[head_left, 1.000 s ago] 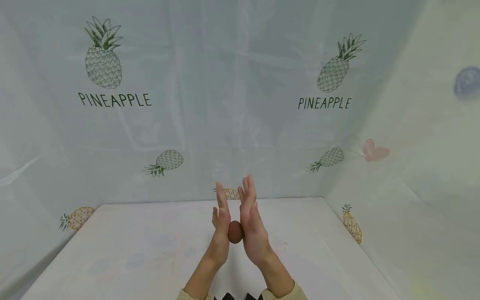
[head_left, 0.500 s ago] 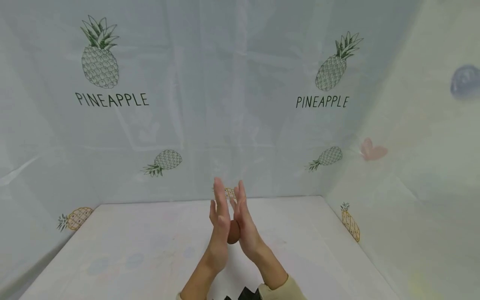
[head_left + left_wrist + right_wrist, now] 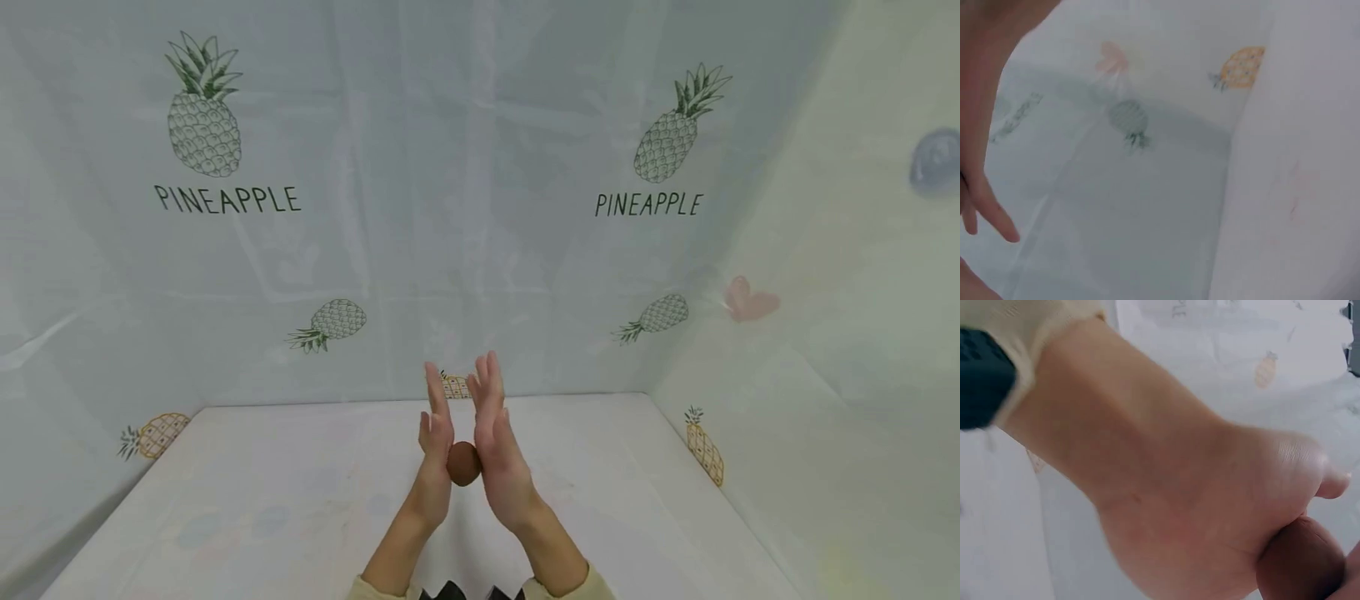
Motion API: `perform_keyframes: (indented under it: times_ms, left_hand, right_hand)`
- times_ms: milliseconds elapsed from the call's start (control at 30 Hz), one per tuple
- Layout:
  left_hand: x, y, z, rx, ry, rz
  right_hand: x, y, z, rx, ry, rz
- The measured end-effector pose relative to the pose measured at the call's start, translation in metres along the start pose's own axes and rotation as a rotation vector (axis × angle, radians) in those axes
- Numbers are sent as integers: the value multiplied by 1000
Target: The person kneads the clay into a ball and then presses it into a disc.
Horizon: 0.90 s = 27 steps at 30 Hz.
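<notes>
In the head view, a smooth brown ball point(image 3: 463, 463), perhaps clay, sits between my two palms above the table. My left hand point(image 3: 435, 458) presses it from the left, with fingers straight and pointing up and away. From the right my right hand point(image 3: 502, 458) presses it too, its fingers likewise extended. The palms face each other, and a gap shows between the fingertips. In the right wrist view, the ball point(image 3: 1300, 562) lies against a palm at the lower right. The left wrist view shows part of a hand at its left edge, without the ball.
A pale table point(image 3: 300, 500) spreads beneath the hands. Behind it hangs a grey-white sheet point(image 3: 465, 208) printed with pineapples, and more sheet point(image 3: 840, 400) encloses the sides. Beige sleeves point(image 3: 570, 583) cover the forearms, with dark pieces point(image 3: 450, 592) near the wrists.
Half a second ago the palms tilted closer together and partly hid the ball. Now they stand more apart and the ball shows fully, slightly left of where it was.
</notes>
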<state>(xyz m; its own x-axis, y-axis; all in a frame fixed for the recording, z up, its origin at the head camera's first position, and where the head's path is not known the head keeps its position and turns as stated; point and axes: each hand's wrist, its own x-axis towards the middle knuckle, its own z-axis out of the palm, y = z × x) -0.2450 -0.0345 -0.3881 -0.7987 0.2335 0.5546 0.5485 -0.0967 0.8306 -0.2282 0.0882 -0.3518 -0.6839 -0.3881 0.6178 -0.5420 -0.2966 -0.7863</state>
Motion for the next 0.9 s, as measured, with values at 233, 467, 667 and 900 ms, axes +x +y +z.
perform_keyframes:
  times_ms: [233, 467, 667, 900]
  left_hand:
    - [-14, 6, 35, -103, -169, -6]
    - [-19, 17, 39, -61, -212, 141]
    - [-13, 20, 23, 90, -115, 287]
    - [-1, 17, -10, 89, 39, 142]
  right_hand:
    - [0, -7, -30, -36, 199, -133]
    - [3, 12, -42, 16, 276, -49]
    - [4, 31, -29, 144, 59, 163]
    - [4, 24, -2, 153, -99, 238]
